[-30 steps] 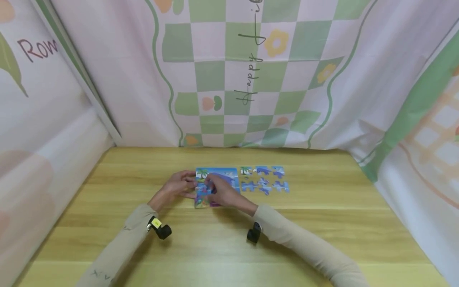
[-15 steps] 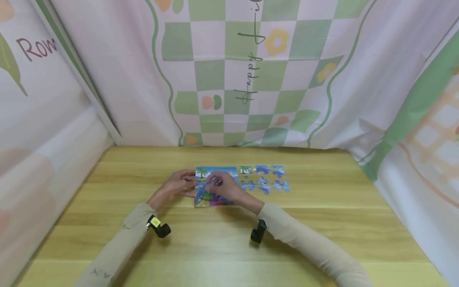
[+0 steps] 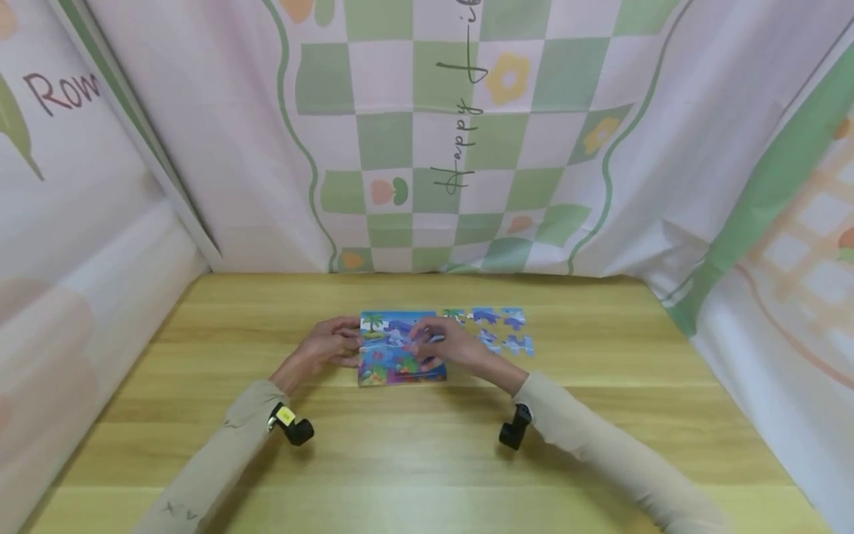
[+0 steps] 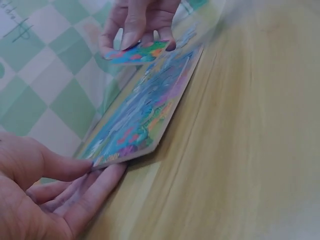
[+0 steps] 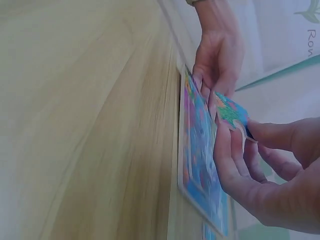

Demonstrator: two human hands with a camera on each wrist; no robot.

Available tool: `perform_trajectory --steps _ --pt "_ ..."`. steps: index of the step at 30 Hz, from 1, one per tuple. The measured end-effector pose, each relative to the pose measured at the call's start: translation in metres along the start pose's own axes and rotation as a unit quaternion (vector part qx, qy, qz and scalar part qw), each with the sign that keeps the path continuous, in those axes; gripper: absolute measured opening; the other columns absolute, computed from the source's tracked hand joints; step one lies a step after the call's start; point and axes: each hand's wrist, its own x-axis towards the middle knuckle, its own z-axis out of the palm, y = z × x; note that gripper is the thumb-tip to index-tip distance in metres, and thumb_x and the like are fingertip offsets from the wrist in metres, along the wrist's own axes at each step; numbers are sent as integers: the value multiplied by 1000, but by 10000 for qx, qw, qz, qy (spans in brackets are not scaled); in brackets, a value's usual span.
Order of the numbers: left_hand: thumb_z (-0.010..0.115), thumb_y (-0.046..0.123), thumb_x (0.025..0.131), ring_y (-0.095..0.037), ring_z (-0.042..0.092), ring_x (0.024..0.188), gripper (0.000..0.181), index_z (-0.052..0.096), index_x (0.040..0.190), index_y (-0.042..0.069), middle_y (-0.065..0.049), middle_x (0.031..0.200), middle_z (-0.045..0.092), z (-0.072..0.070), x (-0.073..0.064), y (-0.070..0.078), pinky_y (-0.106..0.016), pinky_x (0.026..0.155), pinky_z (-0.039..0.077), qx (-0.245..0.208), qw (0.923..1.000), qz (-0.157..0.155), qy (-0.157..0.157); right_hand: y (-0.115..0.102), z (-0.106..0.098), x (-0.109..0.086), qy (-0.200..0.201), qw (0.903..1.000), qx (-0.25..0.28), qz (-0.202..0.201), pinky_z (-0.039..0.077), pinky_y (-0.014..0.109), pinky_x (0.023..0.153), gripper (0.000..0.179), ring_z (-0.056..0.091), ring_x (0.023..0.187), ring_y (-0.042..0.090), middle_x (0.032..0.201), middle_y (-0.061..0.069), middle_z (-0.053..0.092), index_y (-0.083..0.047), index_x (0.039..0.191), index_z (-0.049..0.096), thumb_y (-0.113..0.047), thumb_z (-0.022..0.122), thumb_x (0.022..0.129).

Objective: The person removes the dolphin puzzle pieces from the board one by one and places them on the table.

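A jigsaw puzzle board (image 3: 376,371) with a colourful sea picture lies on the wooden table. My left hand (image 3: 327,343) holds its left edge, the thumb (image 4: 70,167) at the upper rim and the fingers lower along the edge. Over the right part of the board, my right hand (image 3: 454,345) pinches a puzzle piece (image 4: 137,54) between thumb and fingers. Blue, green and orange show on that piece, which is raised and tilted above the board in both wrist views. The right hand hides part of the board in the head view.
Several loose blue and purple puzzle pieces (image 3: 484,317) lie on the table (image 3: 414,452) right of the board, some partly behind the right hand. A checkered curtain (image 3: 460,141) hangs at the table's far edge, with more curtains at both sides.
My right hand has moved rightward across the board, uncovering its left and middle picture and now covering some loose pieces. The left hand has stayed at the board's left edge.
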Motion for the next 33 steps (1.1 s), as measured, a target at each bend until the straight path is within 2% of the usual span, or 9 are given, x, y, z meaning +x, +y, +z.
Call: perform_trajectory --steps 4,8,12,18,22,26,33 --pt "58 -7 99 -26 67 102 60 38 155 -8 -29 134 58 0 1 1 -35 83 69 78 9999 -24 119 5 -14 -9 162 9997 -102 148 69 47 83 19 73 87 26 107 19 68 5 121 63 -2 64 103" --pt "58 -8 100 -27 68 103 58 39 155 -7 -29 135 58 0 -1 4 -36 82 69 118 9997 -74 206 9 -29 -19 235 9995 -111 204 69 49 86 27 73 90 30 114 24 66 11 128 59 0 61 104" --pt "58 -7 101 -29 68 105 58 39 155 -7 -30 136 57 -2 -3 7 -36 82 69 198 9996 -5 192 13 -42 -28 315 9991 -211 187 68 51 85 28 74 88 33 114 29 66 14 127 59 1 62 103" --pt "56 -8 101 -29 69 105 57 39 154 -9 -32 136 58 -3 -4 7 -36 82 69 266 9995 54 139 17 -55 -43 348 9982 -473 151 69 48 82 27 75 85 33 110 27 68 15 121 60 -3 66 101" --pt "57 -8 101 -27 69 102 57 38 154 -10 -32 134 58 -3 -3 3 -36 82 69 255 9996 61 74 22 -58 -52 349 9982 -476 88 69 46 78 27 75 83 36 106 29 68 19 119 57 1 66 100" --pt "58 -8 100 -24 67 99 58 38 154 -11 -27 129 59 -2 -4 1 -34 80 70 113 9998 65 146 28 -54 -56 511 9973 -517 47 70 43 74 24 74 78 32 99 29 68 20 114 57 6 67 97" --pt "58 -9 99 -26 64 102 59 35 154 -13 -24 126 58 -3 -4 1 -35 80 70 53 9998 113 130 31 -47 -56 941 9901 -1046 4 70 37 64 16 72 73 26 94 25 70 13 108 62 6 69 95"
